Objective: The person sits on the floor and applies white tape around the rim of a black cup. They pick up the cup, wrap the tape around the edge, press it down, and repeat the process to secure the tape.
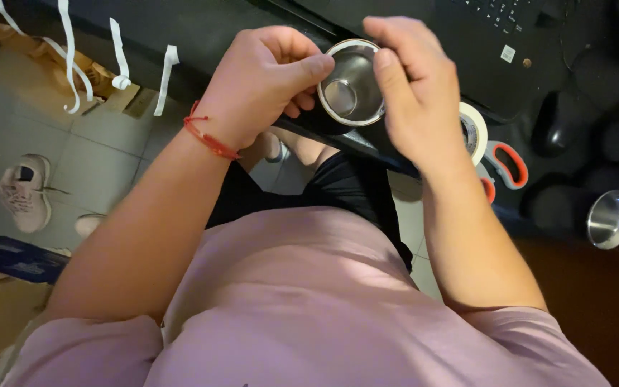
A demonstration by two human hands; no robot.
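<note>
Steel cup (350, 82) sits in the upper middle of the frame, open mouth toward the camera, shiny bottom showing inside. Left hand (263, 82) clamps it from the left, thumb pressed on the rim, a red string bracelet (208, 136) on that wrist. Right hand (413, 93) covers the right side, fingers curled over the rim and closed on the cup. Just right of that hand, a roll of white tape (476, 130) lies on the dark table (574, 72), with red-handled scissors (508, 165) beside it. Far right, a second steel cup (610, 218). At upper left, white tape strips (117, 54) hang from the table's edge; a pale sneaker (25, 192) sits on the tiled floor at the left.
</note>
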